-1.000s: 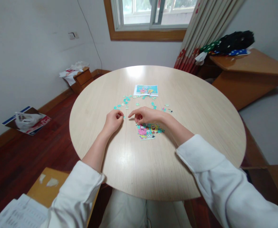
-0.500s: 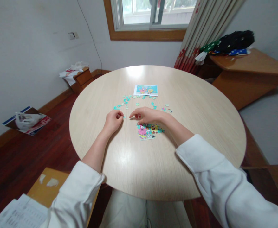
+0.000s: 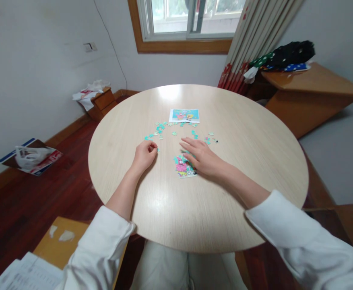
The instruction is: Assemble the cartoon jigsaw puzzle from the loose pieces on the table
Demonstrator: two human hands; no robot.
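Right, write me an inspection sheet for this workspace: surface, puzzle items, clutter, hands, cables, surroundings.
Surface: round table, pale wood grain, glare at the far edge.
Puzzle items: partly joined puzzle, partly covered; loose pieces scattered beyond it; picture sheet farthest away.
Clutter: plastic bag at floor level, left; papers at lower left.
Left hand: thumb and forefinger together at a small teal piece; grip unclear.
Right hand: open, over the joined puzzle.
Cables: thin cable along the wall.
Surroundings: window ahead, curtain beside it.
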